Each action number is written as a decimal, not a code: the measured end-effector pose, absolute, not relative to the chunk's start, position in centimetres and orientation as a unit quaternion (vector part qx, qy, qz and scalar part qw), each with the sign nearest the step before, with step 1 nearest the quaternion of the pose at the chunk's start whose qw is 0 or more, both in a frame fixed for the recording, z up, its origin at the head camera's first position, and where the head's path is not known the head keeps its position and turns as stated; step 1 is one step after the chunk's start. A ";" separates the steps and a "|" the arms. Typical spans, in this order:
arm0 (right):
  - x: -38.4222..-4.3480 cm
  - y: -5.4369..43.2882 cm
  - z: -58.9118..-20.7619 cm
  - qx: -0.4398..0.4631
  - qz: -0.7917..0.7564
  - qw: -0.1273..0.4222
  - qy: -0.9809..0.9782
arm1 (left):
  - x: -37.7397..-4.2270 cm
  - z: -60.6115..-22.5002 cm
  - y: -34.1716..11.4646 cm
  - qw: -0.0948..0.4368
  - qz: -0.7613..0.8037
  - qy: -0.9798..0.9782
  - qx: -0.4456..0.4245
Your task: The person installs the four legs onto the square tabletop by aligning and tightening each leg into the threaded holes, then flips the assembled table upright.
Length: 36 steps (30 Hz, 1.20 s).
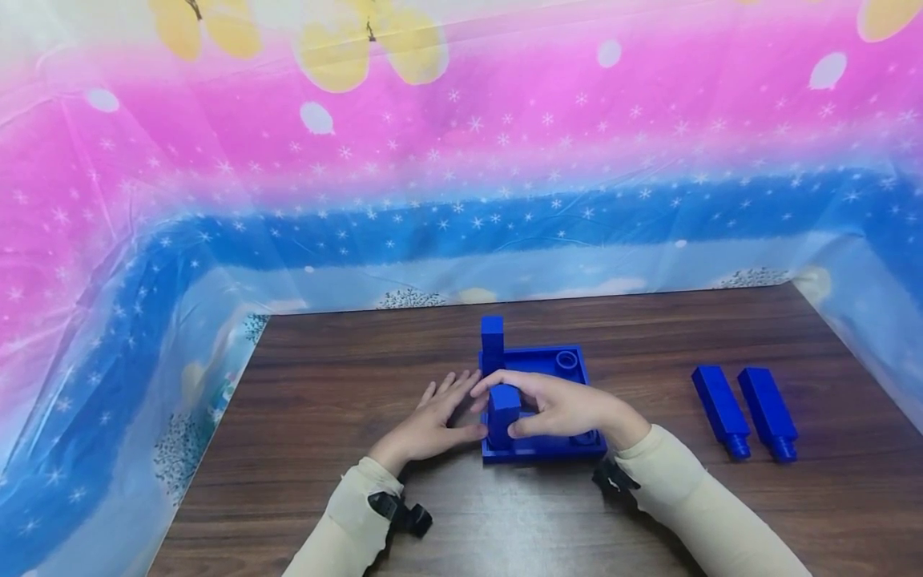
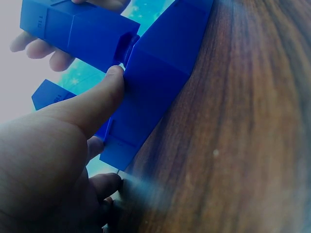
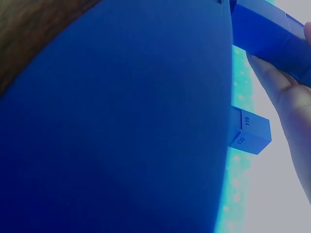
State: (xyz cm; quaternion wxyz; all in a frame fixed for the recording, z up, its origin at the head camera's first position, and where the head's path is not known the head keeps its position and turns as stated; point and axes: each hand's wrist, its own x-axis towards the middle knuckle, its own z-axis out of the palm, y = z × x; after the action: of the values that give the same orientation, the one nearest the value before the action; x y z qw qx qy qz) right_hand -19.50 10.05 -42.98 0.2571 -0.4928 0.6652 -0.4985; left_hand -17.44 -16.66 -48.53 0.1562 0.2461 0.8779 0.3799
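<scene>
A square blue tray-like base (image 1: 541, 458) lies on the table, with a raised rim and round sockets at its right corners. At its near left corner stands a square blue leg (image 1: 505, 405), and my right hand (image 1: 562, 403) grips it between thumb and fingers. In the left wrist view, a narrow neck shows between this leg (image 2: 82, 36) and the base (image 2: 158, 73). My left hand (image 1: 437, 425) lies along the base's left side, fingers stretched out, thumb touching the edge near the leg. A second blue leg (image 1: 493, 340) stands upright at the far left corner.
Two more blue legs (image 1: 721, 410) with threaded ends lie side by side on the right of the brown wooden table (image 1: 324, 361). A patterned pink and blue cloth (image 1: 461, 216) hangs behind the table and down its sides.
</scene>
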 end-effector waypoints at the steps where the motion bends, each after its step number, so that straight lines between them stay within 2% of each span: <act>1: -19.5 10.1 -42.9 -0.491 -0.497 0.255 0.668 | -17.4 -48.5 -16.7 0.156 0.380 0.878 0.247; 16: -19.2 9.6 -42.7 -0.453 -0.515 0.226 0.692 | -17.5 -48.3 -16.7 0.152 0.374 0.880 0.252; 22: -18.8 9.5 -42.6 -0.427 -0.506 0.203 0.721 | -17.6 -48.3 -16.8 0.155 0.366 0.880 0.258; 30: -18.5 9.3 -42.6 -0.438 -0.482 0.153 0.744 | -17.5 -48.5 -16.8 0.159 0.367 0.882 0.251; 36: -18.6 9.2 -42.9 -0.429 -0.480 0.145 0.751 | -17.5 -48.5 -16.8 0.161 0.368 0.882 0.249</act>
State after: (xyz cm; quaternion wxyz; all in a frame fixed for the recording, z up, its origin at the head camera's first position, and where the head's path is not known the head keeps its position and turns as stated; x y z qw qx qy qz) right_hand -18.60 9.24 -42.90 0.1455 -0.4285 0.7514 -0.4802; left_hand -17.50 -16.75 -48.54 0.1609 0.2485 0.8816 0.3676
